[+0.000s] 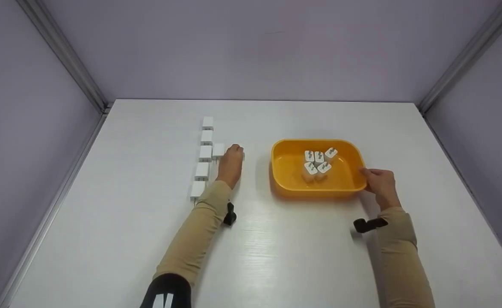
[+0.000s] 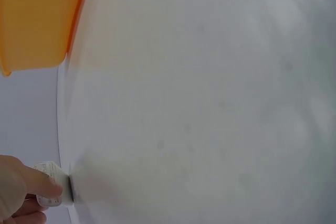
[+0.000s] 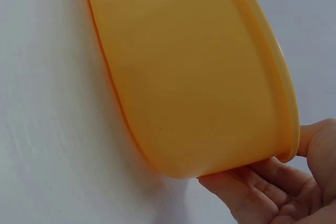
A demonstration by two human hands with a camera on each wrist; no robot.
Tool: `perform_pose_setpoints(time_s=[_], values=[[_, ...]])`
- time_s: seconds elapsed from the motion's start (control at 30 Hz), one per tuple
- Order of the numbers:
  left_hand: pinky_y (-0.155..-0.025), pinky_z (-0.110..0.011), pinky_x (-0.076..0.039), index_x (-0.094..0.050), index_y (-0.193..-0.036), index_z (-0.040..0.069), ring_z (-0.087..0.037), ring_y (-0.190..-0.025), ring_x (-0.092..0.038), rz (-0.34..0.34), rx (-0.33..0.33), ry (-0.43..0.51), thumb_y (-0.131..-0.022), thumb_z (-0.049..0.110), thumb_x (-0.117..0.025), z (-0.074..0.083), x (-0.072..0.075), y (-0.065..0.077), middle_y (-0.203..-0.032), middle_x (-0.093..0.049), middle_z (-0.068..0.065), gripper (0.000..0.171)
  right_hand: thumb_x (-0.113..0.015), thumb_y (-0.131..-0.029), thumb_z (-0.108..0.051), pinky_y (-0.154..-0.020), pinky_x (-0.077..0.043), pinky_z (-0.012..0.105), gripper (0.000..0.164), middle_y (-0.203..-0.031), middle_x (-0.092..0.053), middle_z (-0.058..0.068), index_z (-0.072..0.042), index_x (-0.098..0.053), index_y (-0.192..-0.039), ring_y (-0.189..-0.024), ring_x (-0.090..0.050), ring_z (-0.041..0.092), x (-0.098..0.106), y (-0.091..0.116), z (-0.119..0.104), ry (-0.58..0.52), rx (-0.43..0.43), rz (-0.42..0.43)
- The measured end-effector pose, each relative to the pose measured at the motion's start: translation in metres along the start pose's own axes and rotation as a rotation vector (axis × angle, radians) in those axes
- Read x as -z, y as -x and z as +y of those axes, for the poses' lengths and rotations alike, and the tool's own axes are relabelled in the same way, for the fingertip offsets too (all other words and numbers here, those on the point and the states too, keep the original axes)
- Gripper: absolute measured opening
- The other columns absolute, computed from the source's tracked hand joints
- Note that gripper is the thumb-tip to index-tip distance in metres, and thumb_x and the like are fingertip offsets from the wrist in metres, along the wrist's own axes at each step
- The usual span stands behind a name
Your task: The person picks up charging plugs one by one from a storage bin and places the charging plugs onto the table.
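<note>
- A person's left hand (image 1: 231, 167), reaching in from the near side, pinches a white plug (image 2: 66, 184) between thumb and fingers, just right of a line of others on a white desk (image 1: 259, 239).
- Five plugs form a column (image 1: 202, 171), running from far to near across the left half of the desk, small gaps between them, prongs toward the near side.
- A lone plug (image 1: 218, 149) lies just right of the column's third from the far end, its right side partly behind the left hand; whether it touches the plug in that hand cannot be told.
- The right hand (image 1: 380, 183) grips the right end of a yellow tub (image 1: 289, 171), thumb at the rim and fingers against the outer wall.
- The tub sits on the right half of the desk, well apart from the column; whether its base lies fully flat cannot be told.
- Inside the tub, five plugs (image 1: 319, 157) stand bunched right of the middle, prongs up: three on the far side, two on the near.
- Tan sleeves (image 1: 195, 235) cover both arms, with a black device (image 1: 230, 215) at the left wrist and a black mount (image 1: 370, 225) at the right.
- Pale walls (image 1: 251, 51) rise at the far side, left and right, with metal posts (image 1: 65, 51) in the far corners.
</note>
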State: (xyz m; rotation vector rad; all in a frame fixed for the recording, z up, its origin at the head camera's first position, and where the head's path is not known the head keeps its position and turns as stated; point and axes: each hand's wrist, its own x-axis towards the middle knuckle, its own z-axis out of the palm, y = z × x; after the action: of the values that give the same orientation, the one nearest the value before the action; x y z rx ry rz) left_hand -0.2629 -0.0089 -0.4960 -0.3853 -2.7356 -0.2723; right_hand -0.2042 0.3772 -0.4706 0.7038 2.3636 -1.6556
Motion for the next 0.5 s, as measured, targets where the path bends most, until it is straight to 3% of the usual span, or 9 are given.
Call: perform_pose_setpoints(time_s=[0.23,0.5], values=[[-0.078,-0.031,-0.06,-0.067,-0.099,-0.008,-0.027,-0.093,-0.069,-0.011,0.028,0.026,-0.092,-0.002,-0.057,-0.0007,-0.0003,0.0013,-0.101,-0.066,-0.018,0.013,-0.058,-0.094,-0.037,-0.066,-0.056,0.011,0.062,-0.076,-0.062,-0.015,0.009,-0.05,-0.134,-0.07,-0.064,-0.002,0.0006,-0.0004,0.0014,0.008,0.007,-0.01],[-0.076,-0.031,-0.06,-0.067,-0.094,-0.007,-0.027,-0.089,-0.068,-0.006,0.012,-0.034,-0.088,-0.014,-0.054,-0.0024,-0.0004,0.002,-0.097,-0.066,-0.017,0.016,-0.056,-0.095,-0.035,-0.067,-0.056,0.012,0.059,-0.078,-0.062,-0.014,0.009,-0.049,-0.134,-0.071,-0.063,-0.002,0.0005,-0.0007,0.0011,-0.001,0.008,-0.018]])
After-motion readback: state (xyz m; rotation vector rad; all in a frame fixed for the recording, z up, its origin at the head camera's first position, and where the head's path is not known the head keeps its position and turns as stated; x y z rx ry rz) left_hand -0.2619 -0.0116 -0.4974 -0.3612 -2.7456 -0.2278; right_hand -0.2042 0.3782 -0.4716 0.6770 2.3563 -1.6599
